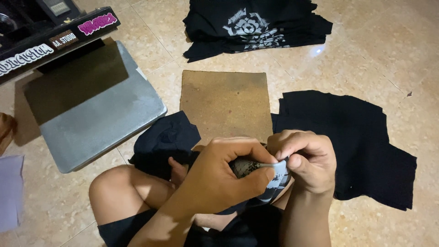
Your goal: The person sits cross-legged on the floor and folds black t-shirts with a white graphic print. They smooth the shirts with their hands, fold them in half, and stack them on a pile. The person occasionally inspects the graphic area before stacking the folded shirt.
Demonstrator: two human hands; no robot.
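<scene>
My left hand point(224, 176) and my right hand point(306, 160) meet over my lap. Both pinch a small pale transfer sheet point(276, 179) with a dark printed pattern that lies on a black garment point(167, 142) draped over my knee. The fingertips of the two hands touch at the sheet's upper edge. Much of the sheet is hidden behind my fingers.
A heat press with a grey lower plate point(100, 119) stands at the left on the tiled floor. A brown board point(224, 103) lies ahead of me. A stack of black printed shirts point(254, 25) sits at the back, and black cloth pieces point(356, 142) lie at the right.
</scene>
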